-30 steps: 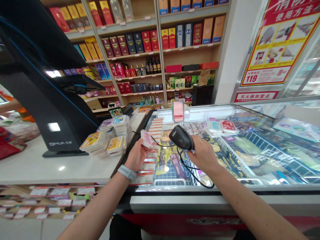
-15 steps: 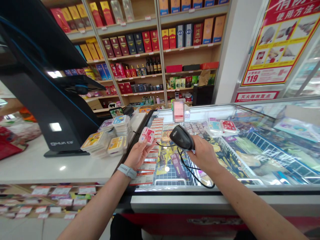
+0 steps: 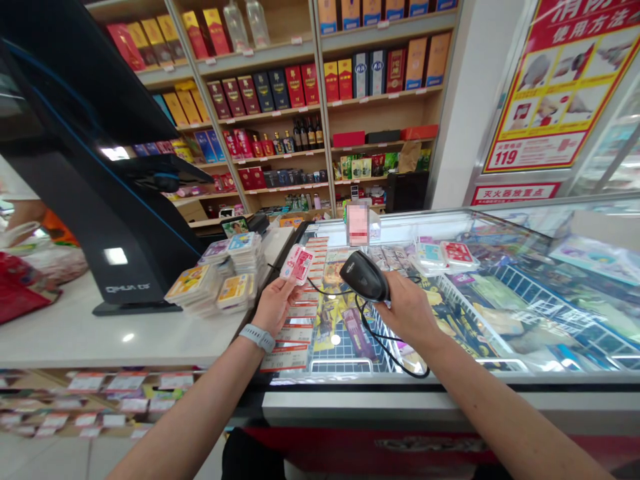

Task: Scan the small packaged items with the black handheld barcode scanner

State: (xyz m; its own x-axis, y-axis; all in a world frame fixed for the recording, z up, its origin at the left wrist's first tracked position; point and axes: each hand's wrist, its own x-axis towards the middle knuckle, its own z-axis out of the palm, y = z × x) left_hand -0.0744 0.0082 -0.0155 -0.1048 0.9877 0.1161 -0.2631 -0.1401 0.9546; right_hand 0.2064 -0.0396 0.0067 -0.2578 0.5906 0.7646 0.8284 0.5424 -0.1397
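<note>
Packet [image 3: 297,265], red and white — pinched in left hand [image 3: 273,307], long axis leaning toward the corded barcode scanner [image 3: 364,276] clenched in right hand [image 3: 407,310].

"使用方法" and "119" on the red-and-yellow wall poster [image 3: 565,87], "灭火器放置点" on the red sign [image 3: 513,193]

Wooden wall shelving [image 3: 320,113] holds boxed liquor and bottles along the rear. A white pillar [image 3: 463,113] stands beside a red-and-yellow poster [image 3: 560,87] at right. A black checkout stand [image 3: 85,207] sits on the white worktop [image 3: 90,340] at left, above a pale tiled floor [image 3: 50,457].
</note>
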